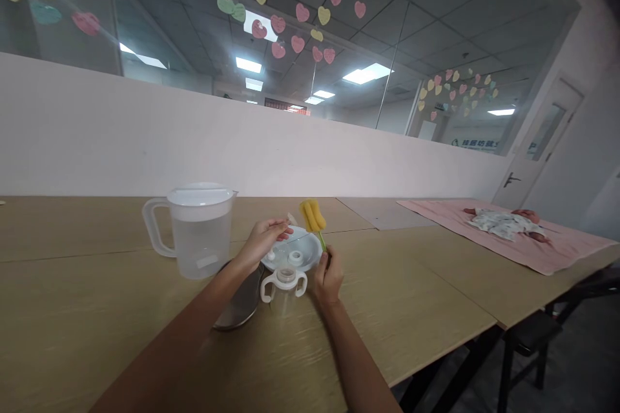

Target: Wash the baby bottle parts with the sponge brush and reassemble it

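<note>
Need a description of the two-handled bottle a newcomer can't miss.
On the wood-toned table, start from the big lidded pitcher. To its right, just in front of the white bowl and nearer the camera, stands a small clear bottle. Unlike the single-handled pitcher, it has two white handles, one curving down each side.

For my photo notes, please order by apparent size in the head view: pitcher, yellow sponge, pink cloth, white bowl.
1. Pink cloth
2. Pitcher
3. White bowl, partly hidden
4. Yellow sponge
</note>
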Demonstrator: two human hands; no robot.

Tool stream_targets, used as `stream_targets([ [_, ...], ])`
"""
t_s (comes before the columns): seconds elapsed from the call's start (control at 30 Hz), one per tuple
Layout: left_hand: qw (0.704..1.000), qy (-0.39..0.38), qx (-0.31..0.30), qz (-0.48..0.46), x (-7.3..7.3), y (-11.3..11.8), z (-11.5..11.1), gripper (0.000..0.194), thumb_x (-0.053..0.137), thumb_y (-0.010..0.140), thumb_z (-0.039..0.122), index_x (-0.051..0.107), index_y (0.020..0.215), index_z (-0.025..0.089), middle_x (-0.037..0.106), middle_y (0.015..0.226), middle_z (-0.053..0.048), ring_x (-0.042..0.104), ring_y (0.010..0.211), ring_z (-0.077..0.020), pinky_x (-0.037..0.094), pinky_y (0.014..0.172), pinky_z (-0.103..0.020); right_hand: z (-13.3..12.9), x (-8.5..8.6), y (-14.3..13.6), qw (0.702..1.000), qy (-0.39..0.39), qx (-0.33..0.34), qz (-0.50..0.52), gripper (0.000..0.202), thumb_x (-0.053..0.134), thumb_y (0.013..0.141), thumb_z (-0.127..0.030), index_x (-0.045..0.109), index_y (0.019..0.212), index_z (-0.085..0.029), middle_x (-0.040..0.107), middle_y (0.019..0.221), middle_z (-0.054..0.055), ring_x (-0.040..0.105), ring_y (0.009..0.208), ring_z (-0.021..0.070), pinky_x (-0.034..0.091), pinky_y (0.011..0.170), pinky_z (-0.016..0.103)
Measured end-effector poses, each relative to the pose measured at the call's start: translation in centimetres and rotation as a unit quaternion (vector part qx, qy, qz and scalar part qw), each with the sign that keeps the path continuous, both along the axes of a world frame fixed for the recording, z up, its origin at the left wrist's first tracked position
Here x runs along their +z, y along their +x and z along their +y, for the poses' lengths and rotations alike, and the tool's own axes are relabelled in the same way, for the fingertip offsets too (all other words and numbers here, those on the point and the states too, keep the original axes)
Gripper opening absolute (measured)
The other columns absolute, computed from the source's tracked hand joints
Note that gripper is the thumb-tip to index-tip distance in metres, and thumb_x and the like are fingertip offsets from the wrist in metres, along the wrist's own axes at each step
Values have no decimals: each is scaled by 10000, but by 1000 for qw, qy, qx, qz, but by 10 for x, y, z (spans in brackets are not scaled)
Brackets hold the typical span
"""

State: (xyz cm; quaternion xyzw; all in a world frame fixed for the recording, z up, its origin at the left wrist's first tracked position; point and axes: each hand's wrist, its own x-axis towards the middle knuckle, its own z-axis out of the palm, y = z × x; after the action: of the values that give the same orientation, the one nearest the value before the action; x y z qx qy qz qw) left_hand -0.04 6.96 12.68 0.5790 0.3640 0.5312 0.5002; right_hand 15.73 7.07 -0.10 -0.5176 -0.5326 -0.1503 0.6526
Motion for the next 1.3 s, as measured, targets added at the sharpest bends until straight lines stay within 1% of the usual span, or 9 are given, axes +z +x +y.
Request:
stream_targets([
  [0.13, 1000, -7, -11, -27, 0, 0, 1, 238, 675, 654, 283, 597, 831, 143, 703, 835, -91, 627, 857, -206, 435, 784, -297, -2, 2, 0, 999, -38, 17, -16, 357, 267, 911, -320, 555, 988, -125, 637, 848, 103, 593, 752, 180, 435, 655, 260],
  [0.33, 999, 1, -24, -28, -1, 1, 1, 292, 696, 645, 337, 606, 848, 146, 691, 938, -97, 599, 961, -210, 436, 801, -285, 0, 4, 3, 995, -90, -48, -18, 374, 255, 900, -312, 578, 967, -134, 644, 784, 92, 581, 653, 178, 384, 574, 244],
  [0.47, 998, 9, 39, -46, -4, -1, 8, 335, 709, 620, 352, 645, 875, 143, 674, 893, -56, 594, 880, -187, 438, 765, -270, -1, 5, 3, 996, -79, -48, 3, 359, 280, 896, -328, 587, 919, -142, 634, 737, 77, 559, 600, 170, 356, 547, 234],
  [0.53, 996, -1, 47, -76, -6, -2, 12, 333, 732, 594, 342, 658, 850, 143, 662, 853, -41, 587, 842, -167, 441, 765, -266, -2, 5, 3, 996, -75, -45, 17, 352, 288, 891, -328, 588, 885, -144, 620, 697, 67, 542, 567, 163, 341, 530, 231],
  [0.63, 993, -30, 7, -118, -7, -5, 15, 305, 757, 575, 320, 662, 795, 133, 636, 787, -26, 576, 802, -141, 449, 794, -275, -3, 5, 3, 996, -71, -39, 28, 342, 292, 884, -323, 583, 847, -147, 598, 656, 55, 521, 534, 152, 328, 515, 226],
  [0.77, 987, -67, -45, -138, -6, -5, 14, 252, 740, 629, 297, 663, 809, 139, 648, 922, -60, 583, 874, -157, 453, 818, -285, -3, 3, 3, 999, -49, -2, 3, 312, 317, 871, -317, 576, 835, -147, 589, 643, 42, 514, 532, 139, 345, 522, 220],
  [0.97, 970, -130, -50, -199, -1, -8, 18, 150, 696, 692, 192, 670, 838, 178, 648, 980, -44, 582, 886, -139, 454, 761, -239, 0, -2, 7, 998, -21, 0, -57, 305, 325, 861, -268, 591, 777, -145, 520, 529, 4, 440, 456, 114, 310, 492, 218],
  [1.13, 969, -142, -30, -198, 4, -13, 18, 199, 677, 714, 192, 678, 912, 176, 648, 843, -19, 574, 723, -88, 417, 615, -170, 0, -1, 9, 990, 10, 0, -141, 276, 355, 832, -202, 587, 688, -158, 500, 507, -4, 429, 466, 105, 289, 495, 215],
  [1.3, 960, -159, -28, -230, 12, -17, 15, 185, 655, 737, 157, 676, 920, 166, 616, 717, 3, 556, 639, -60, 424, 612, -154, 0, 2, 10, 981, 52, -10, -189, 264, 377, 800, -176, 539, 592, -167, 468, 482, -13, 403, 464, 99, 251, 490, 226],
])
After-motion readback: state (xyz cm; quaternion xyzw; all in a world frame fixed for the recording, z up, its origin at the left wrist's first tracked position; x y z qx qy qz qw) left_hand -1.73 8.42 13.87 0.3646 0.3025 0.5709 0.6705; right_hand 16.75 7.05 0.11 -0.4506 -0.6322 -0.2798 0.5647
